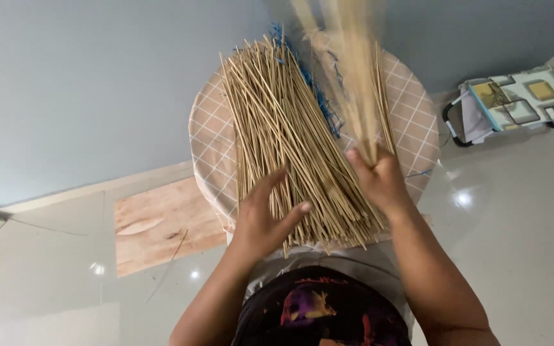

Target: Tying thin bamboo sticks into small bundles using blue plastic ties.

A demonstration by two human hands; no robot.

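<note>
Two bare hands reach forward from the bottom of the view over a round stool; the left hand (265, 214) lies with fingers spread and loosely curved on the lower part of a big pile of thin sticks (286, 138), pressing it from above and not closed around it; the right hand (379, 179) is closed in a fist around a smaller bunch of sticks (354, 70), which stands up and away from the hand and looks blurred; both forearms are bare and come in from below, one at each side of the pile.

Most of the sticks are thin, straight and pale straw-coloured; they lie side by side in a fan shape, narrower at the far end and wider near the hands, and their near ends pass a little over the edge of the stool; some blue strands (318, 96) show along the right edge of the pile.

The stool (415, 118) has a beige cover with a white grid pattern; under it the floor (514, 243) is glossy and pale with light spots; a wooden board (158, 224) lies on the floor at the left; a grey wall (97, 83) is behind; a patterned bag (514, 102) rests at the right.
</note>
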